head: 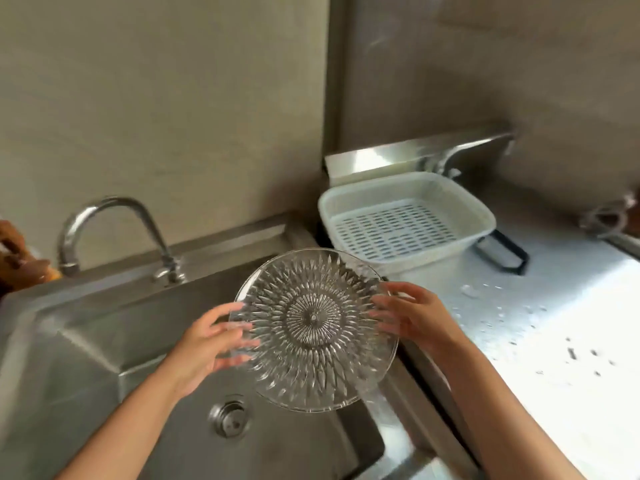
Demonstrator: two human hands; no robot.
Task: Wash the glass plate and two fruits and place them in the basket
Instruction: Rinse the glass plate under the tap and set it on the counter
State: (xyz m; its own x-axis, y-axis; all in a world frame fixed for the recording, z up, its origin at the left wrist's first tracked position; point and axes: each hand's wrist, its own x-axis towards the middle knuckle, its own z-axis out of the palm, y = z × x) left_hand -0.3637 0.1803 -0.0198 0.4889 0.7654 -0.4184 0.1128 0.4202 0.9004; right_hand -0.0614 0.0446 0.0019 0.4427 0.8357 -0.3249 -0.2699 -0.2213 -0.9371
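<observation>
I hold a round clear glass plate [313, 329] with a cut sunburst pattern above the right side of the steel sink [86, 358]. My left hand [211, 344] grips its left rim, fingers showing through the glass. My right hand [412, 315] grips its right rim. The plate is tilted toward me. The white plastic basket [478, 211] with a slotted bottom stands on the counter behind and to the right of the plate, with nothing in it. No fruit shows clearly.
A curved steel tap [114, 216] stands behind the sink, no water running. The drain [230, 419] lies below the plate. The steel counter [554, 323] on the right carries water drops. A black handle [505, 252] sticks out beside the basket. Brownish things [24, 261] sit at the left edge.
</observation>
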